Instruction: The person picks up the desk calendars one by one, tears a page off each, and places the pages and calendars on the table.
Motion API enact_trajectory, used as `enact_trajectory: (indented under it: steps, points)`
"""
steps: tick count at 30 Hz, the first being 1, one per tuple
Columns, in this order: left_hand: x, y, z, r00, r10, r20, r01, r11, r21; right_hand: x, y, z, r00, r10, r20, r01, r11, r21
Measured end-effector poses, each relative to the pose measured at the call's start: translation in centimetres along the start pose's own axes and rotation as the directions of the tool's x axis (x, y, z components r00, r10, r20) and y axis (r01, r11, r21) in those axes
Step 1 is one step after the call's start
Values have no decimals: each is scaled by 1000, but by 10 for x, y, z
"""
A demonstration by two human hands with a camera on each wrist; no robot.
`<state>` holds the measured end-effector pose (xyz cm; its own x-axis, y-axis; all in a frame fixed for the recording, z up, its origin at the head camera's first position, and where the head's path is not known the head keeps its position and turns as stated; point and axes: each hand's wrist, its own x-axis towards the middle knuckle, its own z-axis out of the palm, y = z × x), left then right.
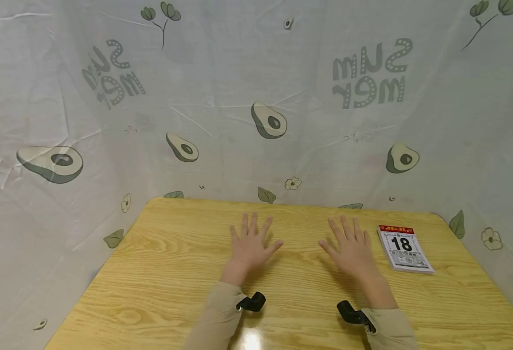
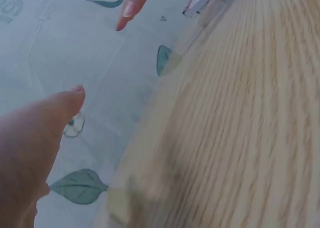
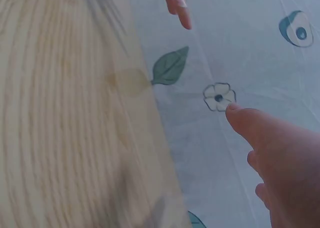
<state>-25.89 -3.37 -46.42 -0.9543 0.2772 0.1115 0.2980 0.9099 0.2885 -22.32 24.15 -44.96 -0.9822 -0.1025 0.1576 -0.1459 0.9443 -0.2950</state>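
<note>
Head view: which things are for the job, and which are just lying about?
Likely for the job:
left hand, fingers spread
right hand, fingers spread
tear-off calendar showing 18, beside the right hand

Just around:
wood-grain table
avocado-print sheet
black wrist devices

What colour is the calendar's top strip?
The top strip is red with yellow markings; best in head view.

- Tear-off calendar (image 1: pixel 406 250) on the table (image 1: pixel 142 282), toward its far right corner.
- Right hand (image 1: pixel 351 250) above the table, just left of the calendar.
- Left hand (image 1: pixel 251 247) left of the right hand, apart from it.
- Cloth (image 1: pixel 225 63) behind the table and along both sides.
</note>
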Motion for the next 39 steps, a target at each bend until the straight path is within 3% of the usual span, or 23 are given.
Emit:
enact_trajectory:
  steps: [11,19,22,25,31,34,39]
  points:
    - [-2,33,8,994,114,-3,-113,981,-157,-4,31,-31,997,63,-53,-62,998,15]
    - [-1,56,16,969,241,-48,-245,930,-275,-15,57,-49,989,99,-112,-92,994,65]
    - [0,62,17,962,263,-75,-273,898,-345,-19,67,-55,987,108,-122,-100,992,70]
    - [3,68,19,955,281,-97,-294,848,-441,-23,77,-59,984,109,-140,-100,992,72]
    - [9,83,26,951,286,-121,-296,718,-630,-26,98,-63,975,123,-183,-107,990,95]
    - [13,93,29,952,276,-134,-285,637,-716,-31,107,-66,969,146,-202,-119,983,139]
    - [19,110,31,968,241,-77,-183,460,-869,-42,123,-69,956,200,-213,-147,960,238]
